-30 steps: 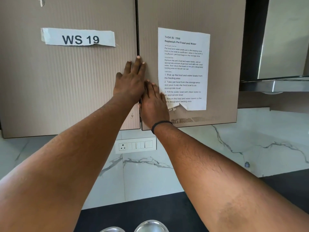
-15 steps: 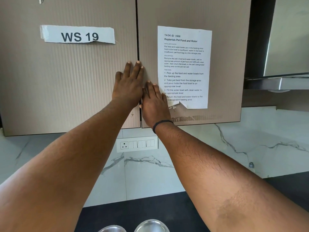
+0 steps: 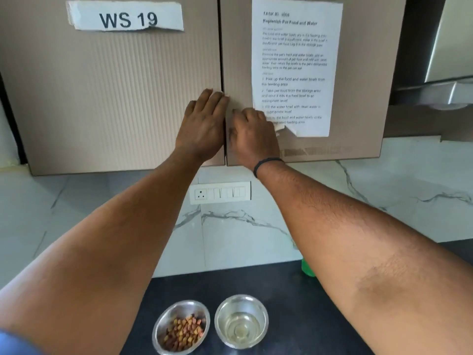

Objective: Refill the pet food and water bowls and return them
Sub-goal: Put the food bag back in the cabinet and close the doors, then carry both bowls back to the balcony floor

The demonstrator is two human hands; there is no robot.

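I'm looking at a kitchen. Wall cabinets [image 3: 110, 98] at twelve o'clock, marble backsplash [image 3: 384, 201] with switch panel [image 3: 220, 192], dark tabletop [image 3: 268, 283] below.

Two small steel bowls stand upright, just beside each other, at the bottom centre of the frame. The food bowl [image 3: 181, 326] on the left holds brown and orange kibble; the water bowl [image 3: 241, 321] on the right holds shallow clear water.

The person is wearing a thin black band [image 3: 266, 163] on the right wrist; a blue sleeve [image 3: 15, 344] is showing at the left arm.
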